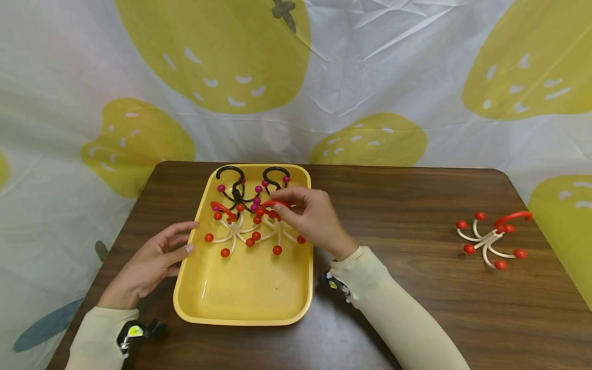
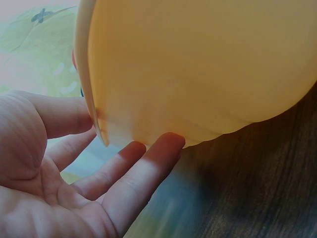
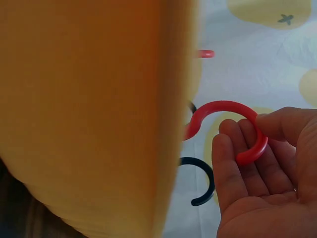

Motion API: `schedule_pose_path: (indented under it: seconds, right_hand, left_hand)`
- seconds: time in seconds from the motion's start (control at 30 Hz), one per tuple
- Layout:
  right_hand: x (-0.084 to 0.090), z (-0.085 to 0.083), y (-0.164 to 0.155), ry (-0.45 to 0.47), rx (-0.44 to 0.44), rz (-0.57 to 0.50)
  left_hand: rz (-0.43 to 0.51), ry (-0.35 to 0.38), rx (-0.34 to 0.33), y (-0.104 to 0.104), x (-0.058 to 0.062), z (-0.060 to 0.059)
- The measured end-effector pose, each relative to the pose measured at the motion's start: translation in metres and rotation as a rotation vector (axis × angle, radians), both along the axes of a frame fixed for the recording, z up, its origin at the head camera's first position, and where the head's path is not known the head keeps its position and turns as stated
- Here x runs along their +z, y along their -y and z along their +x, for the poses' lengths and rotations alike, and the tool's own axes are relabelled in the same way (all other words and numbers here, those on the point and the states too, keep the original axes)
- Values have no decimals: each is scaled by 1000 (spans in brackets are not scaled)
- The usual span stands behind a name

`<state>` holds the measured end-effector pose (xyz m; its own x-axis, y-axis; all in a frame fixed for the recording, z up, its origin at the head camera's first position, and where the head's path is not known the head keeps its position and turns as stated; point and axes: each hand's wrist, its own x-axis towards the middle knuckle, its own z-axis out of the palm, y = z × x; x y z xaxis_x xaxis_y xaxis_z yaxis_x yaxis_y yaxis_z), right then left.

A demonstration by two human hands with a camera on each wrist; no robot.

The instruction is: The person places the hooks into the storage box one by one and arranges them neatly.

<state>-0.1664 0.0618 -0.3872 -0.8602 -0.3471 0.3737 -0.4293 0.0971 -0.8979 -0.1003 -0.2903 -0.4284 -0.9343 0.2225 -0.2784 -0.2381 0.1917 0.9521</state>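
Right hand (image 1: 312, 216) pinching the red hook (image 3: 233, 129) of a white hanger (image 1: 277, 226) in the yellow tray (image 1: 250, 303), as if to free it from the tangle. Left hand (image 1: 152, 262) spread, fingertips against the tray's side, seemingly steadying it. Another hanger (image 1: 492, 239) apart on the counter (image 1: 416, 205).

Left hand (image 1: 152, 259): lay low at the person's left, palm turned inward, fingers (image 2: 148, 163) straight and relaxed, thumb extended forward; nothing gripped. Left forearm in a cream sleeve, wrist strapped with a camera. Right hand (image 1: 310, 213): reached forward and inward, fingers (image 3: 233, 148) curled, thumb and fingertips pinching. Right forearm in a cream sleeve, angled in from lower right.
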Motion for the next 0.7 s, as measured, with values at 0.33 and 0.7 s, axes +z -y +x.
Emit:
schedule_pose_path:
  seconds: [0.33, 0.7]
  right_hand:
    - [-8, -1, 1, -21, -46, 69]
    - [-13, -3, -2, 8, -56, 61]
  left_hand:
    - [-6, -9, -3, 0, -1, -1]
    - [2, 1, -1, 0, 0, 0]
